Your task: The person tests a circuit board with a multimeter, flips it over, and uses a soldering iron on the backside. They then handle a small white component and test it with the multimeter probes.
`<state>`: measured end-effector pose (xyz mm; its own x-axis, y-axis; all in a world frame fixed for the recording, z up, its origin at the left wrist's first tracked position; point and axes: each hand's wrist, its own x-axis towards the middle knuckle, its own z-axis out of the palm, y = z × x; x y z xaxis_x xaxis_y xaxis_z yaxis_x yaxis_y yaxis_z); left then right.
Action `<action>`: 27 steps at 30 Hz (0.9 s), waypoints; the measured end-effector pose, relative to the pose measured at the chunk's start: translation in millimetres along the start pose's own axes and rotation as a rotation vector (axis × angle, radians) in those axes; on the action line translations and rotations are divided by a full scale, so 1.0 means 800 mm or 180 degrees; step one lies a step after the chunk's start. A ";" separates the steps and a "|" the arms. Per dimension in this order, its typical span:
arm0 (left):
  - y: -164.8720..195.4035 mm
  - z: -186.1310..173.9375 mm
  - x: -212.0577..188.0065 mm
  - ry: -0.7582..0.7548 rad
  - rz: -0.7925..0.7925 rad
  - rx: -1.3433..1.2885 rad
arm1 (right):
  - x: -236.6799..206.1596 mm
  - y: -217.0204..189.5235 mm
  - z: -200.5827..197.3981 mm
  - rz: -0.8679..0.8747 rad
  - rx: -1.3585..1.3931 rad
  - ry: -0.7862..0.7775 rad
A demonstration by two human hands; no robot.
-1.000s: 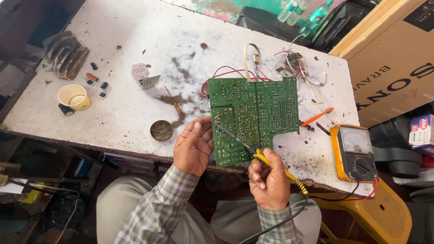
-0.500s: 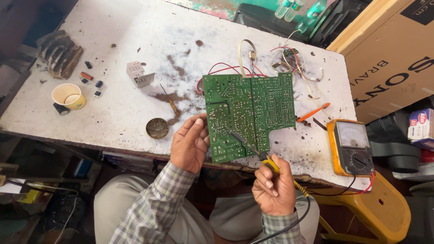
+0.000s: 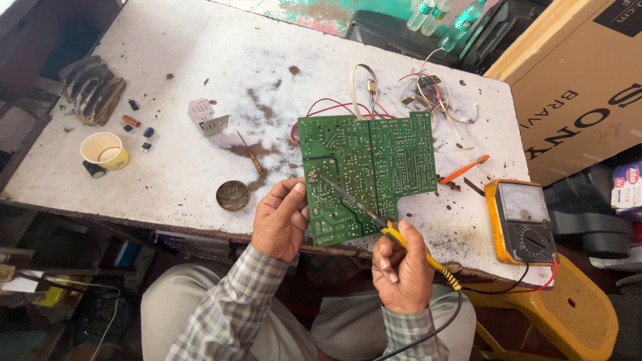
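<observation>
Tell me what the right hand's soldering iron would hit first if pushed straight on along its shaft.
The right hand aims the soldering iron up-left; its tip already seems to touch the green circuit board, so likely the board's left edge region.

We see a white-painted bench, scorched and stained dark near the middle, paint worn at the front edge. Lying on it: a green circuit board near the front edge, with red and white wires tangled just behind it. Left end: a dark crumpled rag, a paper cup, a few small dark and orange components between them. Middle: a small metal heat sink, a thin screwdriver-like tool, a round tin near the front. Right side: an orange-handled tool beside the board, and a yellow analog multimeter at the right front corner.
</observation>
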<state>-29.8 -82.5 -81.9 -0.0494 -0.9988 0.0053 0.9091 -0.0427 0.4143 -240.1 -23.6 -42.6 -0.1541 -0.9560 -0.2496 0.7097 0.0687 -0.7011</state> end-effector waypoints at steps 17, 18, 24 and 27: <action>0.004 0.007 -0.001 -0.0006 -0.0052 -0.0006 | 0.011 -0.003 0.004 -0.0176 -0.0097 0.0192; 0.004 0.007 -0.001 -0.0015 -0.0071 -0.0016 | 0.011 -0.003 0.003 -0.0170 -0.0076 0.0187; 0.006 0.007 0.000 -0.0131 -0.0225 0.0012 | 0.015 -0.001 -0.002 -0.0087 0.0004 0.0211; 0.005 0.008 0.001 -0.0159 -0.0245 0.0005 | 0.019 0.001 -0.005 -0.0031 0.0069 0.0205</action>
<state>-28.6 -83.4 -74.4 -0.1396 -0.9900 0.0187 0.9012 -0.1192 0.4166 -244.5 -37.0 -49.3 -0.2043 -0.9363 -0.2857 0.7226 0.0527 -0.6893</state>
